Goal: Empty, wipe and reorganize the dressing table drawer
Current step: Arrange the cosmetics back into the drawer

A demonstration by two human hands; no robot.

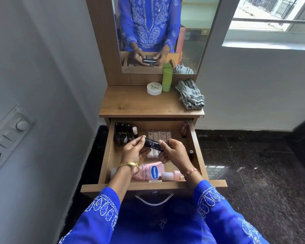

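Now, everything below is placed against the open drawer [195,138], and the risks are my own reading.
Small dark bottles [123,133]: packed upright in the drawer's far left corner; a wrist lifting out past them could tip one into its neighbours.
Left hand [133,152]: above the drawer's middle, its grip pinching the left end of the black tube [152,143] with thumb and fingertip.
Black tube: held level over the drawer between both hands, clear of the floor of it; such a light pinch at either end could let it fall onto the clear box of sticks [158,136] lying just beneath.
Pink lotion tube [152,170]: flat at the drawer's front edge, under the wrists; not likely to shift.
Right hand [173,151]: over the drawer's middle-right, its grip closed on the tube's other end.
White tub [154,88] and green bottle [166,80]: on the tabletop behind the drawer, so emptying looks barely begun.
Striped cloth [190,95]: on the tabletop's right rear, near the edge; crowding more things beside it could nudge it off.
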